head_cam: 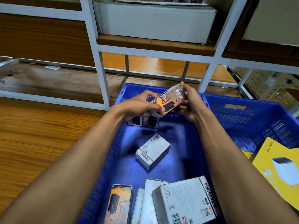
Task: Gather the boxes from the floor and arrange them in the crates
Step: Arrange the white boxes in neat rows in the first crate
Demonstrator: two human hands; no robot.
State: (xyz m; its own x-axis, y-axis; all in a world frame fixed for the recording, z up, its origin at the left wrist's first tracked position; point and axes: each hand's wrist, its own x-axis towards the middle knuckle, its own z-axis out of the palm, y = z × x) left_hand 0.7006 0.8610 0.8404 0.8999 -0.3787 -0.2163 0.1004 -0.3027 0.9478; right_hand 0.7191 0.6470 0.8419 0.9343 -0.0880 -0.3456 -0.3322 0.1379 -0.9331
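Observation:
Both my hands hold one orange and black charger box marked 65W above the far end of a blue crate. My left hand grips its lower end, my right hand its upper end. Under my left hand two small boxes stand upright against the crate's far wall. A white box lies alone on the crate floor. At the near end lie a larger white box, an orange and black box and flat white packs.
A second blue crate stands to the right with a big yellow box in it. White metal shelving with a long white carton rises behind the crates. Wooden floor stretches to the left.

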